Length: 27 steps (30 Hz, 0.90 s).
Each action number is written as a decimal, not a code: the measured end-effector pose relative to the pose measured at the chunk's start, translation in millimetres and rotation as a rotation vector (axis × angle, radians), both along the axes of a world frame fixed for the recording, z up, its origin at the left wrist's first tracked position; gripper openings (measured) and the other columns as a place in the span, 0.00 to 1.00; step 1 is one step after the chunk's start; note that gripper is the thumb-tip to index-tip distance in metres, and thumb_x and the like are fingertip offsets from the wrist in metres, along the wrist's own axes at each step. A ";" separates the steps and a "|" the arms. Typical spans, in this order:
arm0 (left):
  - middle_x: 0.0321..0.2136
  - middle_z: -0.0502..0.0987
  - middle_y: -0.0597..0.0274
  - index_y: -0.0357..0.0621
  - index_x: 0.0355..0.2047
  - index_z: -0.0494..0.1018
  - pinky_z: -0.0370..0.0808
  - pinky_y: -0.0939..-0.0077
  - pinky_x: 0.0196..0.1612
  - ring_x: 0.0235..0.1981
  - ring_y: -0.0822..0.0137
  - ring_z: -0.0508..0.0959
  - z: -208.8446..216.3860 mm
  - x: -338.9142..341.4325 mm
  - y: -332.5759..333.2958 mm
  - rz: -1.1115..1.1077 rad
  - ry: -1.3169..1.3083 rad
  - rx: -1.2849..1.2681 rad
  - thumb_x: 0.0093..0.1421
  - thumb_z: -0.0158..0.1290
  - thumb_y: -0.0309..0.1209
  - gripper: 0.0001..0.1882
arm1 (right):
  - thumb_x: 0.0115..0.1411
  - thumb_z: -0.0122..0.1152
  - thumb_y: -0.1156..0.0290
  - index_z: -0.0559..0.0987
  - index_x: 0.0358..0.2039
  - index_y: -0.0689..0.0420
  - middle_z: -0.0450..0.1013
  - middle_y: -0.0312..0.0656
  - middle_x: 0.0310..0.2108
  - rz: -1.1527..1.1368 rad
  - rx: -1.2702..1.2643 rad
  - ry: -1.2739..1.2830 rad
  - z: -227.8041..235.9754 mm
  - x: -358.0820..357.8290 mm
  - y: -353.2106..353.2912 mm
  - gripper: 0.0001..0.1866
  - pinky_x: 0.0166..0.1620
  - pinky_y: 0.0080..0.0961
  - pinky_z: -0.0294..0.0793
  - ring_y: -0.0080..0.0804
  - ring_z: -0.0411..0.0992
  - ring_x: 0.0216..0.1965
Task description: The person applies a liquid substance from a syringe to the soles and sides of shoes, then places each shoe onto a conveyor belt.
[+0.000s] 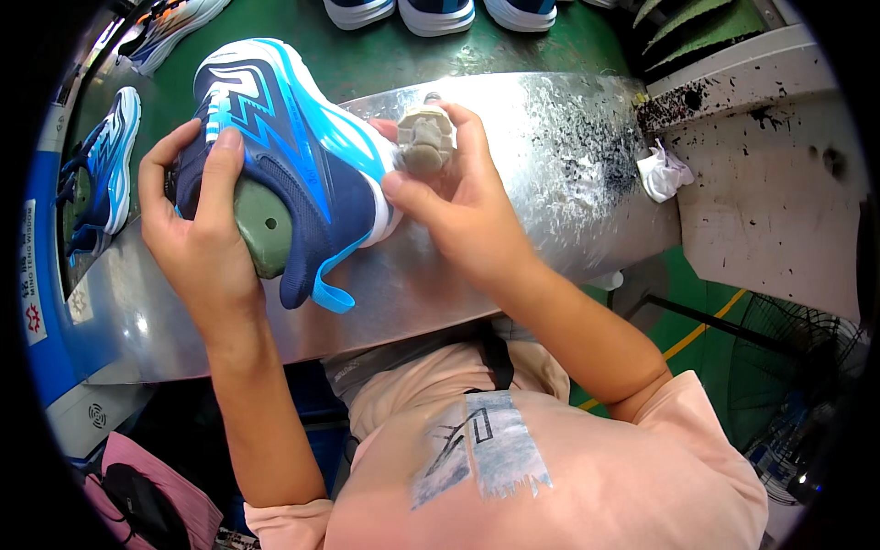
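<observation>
Nearest the camera is the pale pink shirt (587, 458) of the person. Beyond it, over the bare metal counter (403, 280), the left hand (206, 247) steadies a blue and white sports shoe (298, 160), left of centre, its toe pointing away and its sole turned toward the right; whether any of it rests on the metal I cannot tell. The left fingers are closed round the ankle opening, thumb over the near edge of the collar and the others wrapped round the lace side. A green last (263, 231) fills the opening, so the shoe should handle as a stiff, fairly weighty piece rather than a floppy one, though the mesh upper and the padded collar probably give a little. The glossy side panels look slick and easily marked; the collar, backed by the last, seems the surest hold, while the thin blue heel loop (334, 291) looks too soft to steady it by. The right hand (467, 225) has its fingers curled in round a small beige-grey lump (425, 142), pinched close beside the white sole edge, with the thumb tip at the sidewall. More shoes (435, 16) stand along the far side.
</observation>
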<state>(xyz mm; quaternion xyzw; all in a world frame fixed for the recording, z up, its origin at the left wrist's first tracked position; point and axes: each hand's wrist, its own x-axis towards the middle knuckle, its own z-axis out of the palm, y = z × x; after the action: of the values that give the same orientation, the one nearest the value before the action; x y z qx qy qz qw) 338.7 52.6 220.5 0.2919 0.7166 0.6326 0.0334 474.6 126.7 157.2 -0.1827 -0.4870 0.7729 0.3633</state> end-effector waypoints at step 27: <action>0.35 0.68 0.59 0.36 0.38 0.67 0.67 0.80 0.42 0.36 0.71 0.70 -4.6 7.2 -10.7 0.021 -0.075 0.030 0.53 0.53 0.30 0.14 | 0.51 0.58 0.75 0.57 0.46 0.60 0.69 0.49 0.36 0.013 0.509 -0.314 23.4 -4.5 20.6 0.25 0.41 0.30 0.70 0.39 0.72 0.39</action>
<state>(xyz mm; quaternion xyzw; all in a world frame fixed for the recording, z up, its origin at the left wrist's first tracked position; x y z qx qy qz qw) 345.9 42.0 215.9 0.2609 0.7084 0.6540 0.0490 470.1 147.3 180.6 -0.1999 -0.7164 0.5907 0.3130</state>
